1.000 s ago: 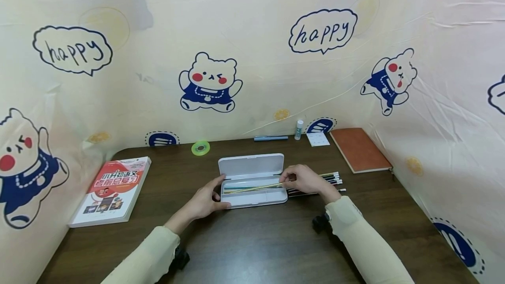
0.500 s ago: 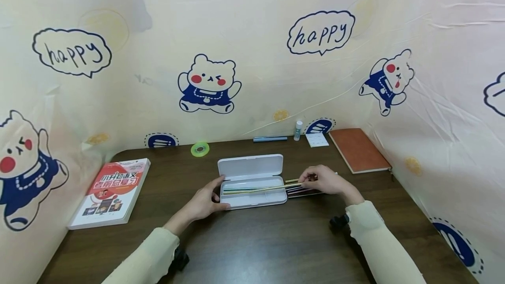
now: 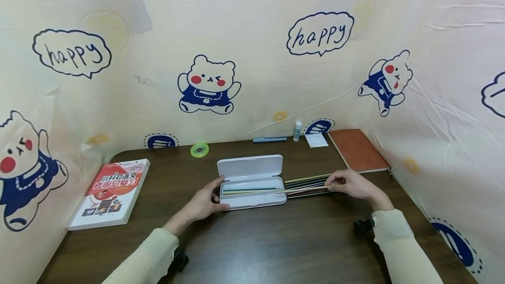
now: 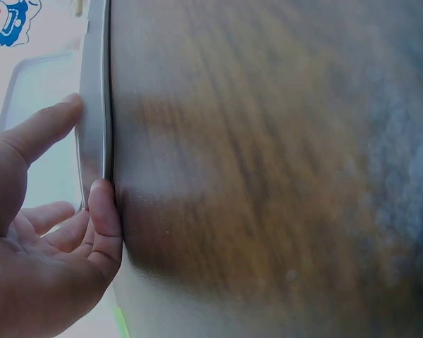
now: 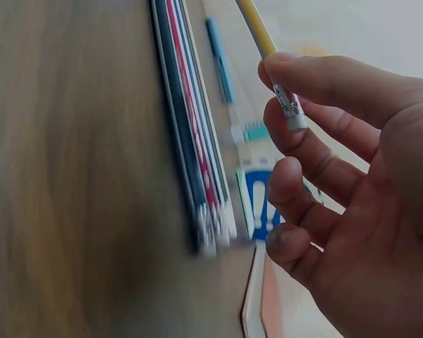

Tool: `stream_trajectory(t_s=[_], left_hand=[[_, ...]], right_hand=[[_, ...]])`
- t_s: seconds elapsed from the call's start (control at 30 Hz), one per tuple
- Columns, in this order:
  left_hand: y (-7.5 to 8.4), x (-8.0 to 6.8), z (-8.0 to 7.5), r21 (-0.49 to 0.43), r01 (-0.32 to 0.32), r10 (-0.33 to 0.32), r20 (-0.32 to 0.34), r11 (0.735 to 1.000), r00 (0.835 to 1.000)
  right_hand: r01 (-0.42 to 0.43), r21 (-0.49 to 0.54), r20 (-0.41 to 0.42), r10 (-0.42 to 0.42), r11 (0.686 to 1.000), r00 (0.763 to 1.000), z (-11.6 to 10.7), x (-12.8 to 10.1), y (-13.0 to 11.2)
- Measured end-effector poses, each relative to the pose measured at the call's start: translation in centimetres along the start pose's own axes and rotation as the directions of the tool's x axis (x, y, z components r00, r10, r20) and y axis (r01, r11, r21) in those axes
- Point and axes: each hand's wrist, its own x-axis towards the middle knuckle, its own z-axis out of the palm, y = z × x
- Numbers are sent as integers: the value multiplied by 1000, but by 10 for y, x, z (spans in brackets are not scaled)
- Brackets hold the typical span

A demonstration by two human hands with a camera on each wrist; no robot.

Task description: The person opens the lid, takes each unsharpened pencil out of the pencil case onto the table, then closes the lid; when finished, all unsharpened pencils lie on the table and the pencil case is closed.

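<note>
Yellow pencil (image 3: 276, 191) pinched at eraser end by right hand (image 3: 351, 184), tip over open pencil case (image 3: 252, 192); left hand (image 3: 205, 200) grips case edge, steadying it on table (image 3: 276, 240)

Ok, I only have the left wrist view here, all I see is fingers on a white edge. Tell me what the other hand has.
Observer: The right hand pinches a yellow pencil near its eraser end.
Operator: Say where its tip is.
Observer: Over the open white pencil case, which the left hand grips at its left end.
Operator: Name what lies beside the case.
Observer: A row of pencils on the table, right of the case.
</note>
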Motion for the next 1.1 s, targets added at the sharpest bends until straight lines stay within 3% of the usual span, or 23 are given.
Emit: stream_trajectory(t_s=[0.4,0.67,0.93,1.1], left_hand=[[0,0,0,-5,-7,7,3,1000,1000],[1,0,-1,-10,3,-3,7,1000,1000],[2,0,-1,-5,1,-1,5,1000,1000],[1,-1,0,6,1,-1,2,1000,1000]], right_hand=[[-5,31,4,5,1000,1000,-10,-27,27],[3,-45,-37,-4,999,999,-4,-25,30],[-28,-126,-121,13,992,993,2,-22,26],[-52,-142,-128,33,989,991,5,-21,26]])
